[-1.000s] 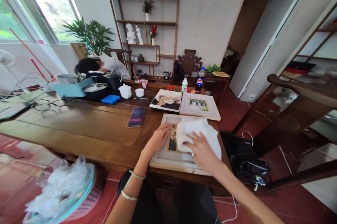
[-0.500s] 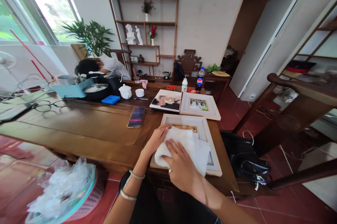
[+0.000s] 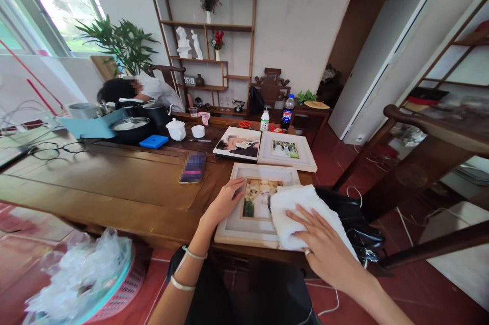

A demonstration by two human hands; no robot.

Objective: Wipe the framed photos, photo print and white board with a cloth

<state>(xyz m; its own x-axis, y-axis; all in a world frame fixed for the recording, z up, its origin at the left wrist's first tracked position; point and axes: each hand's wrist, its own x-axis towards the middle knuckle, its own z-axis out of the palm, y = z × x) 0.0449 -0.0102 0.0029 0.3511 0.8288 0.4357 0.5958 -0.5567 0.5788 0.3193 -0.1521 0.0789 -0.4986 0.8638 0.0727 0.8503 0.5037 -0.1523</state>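
Note:
My right hand [image 3: 319, 238] presses a white towel [image 3: 301, 213] onto the right side of a light wooden picture frame [image 3: 233, 228]. Its fingers lie stretched over the cloth, thumb bent into it, and part of the towel hangs past the frame's right edge. My left hand [image 3: 225, 200] rests on the frame's left border with fingers extended flat. Inside the frame a small photo [image 3: 254, 200] shows, its right part covered by the towel. Just behind lie a second framed photo [image 3: 286, 149] and a white-edged photo panel [image 3: 239, 142].
A phone [image 3: 193, 168] lies left of the frame on the wooden table [image 3: 114, 182]. Farther back stand a white teapot [image 3: 176, 130], a white pump bottle [image 3: 265, 121] and a cola bottle [image 3: 287, 112]. A basket of plastic bags [image 3: 122, 284] is at lower left. Another person [image 3: 153, 88] leans on the table.
My right hand has slid the towel to the right across the frame, uncovering most of the photo. My left hand stays on the left border.

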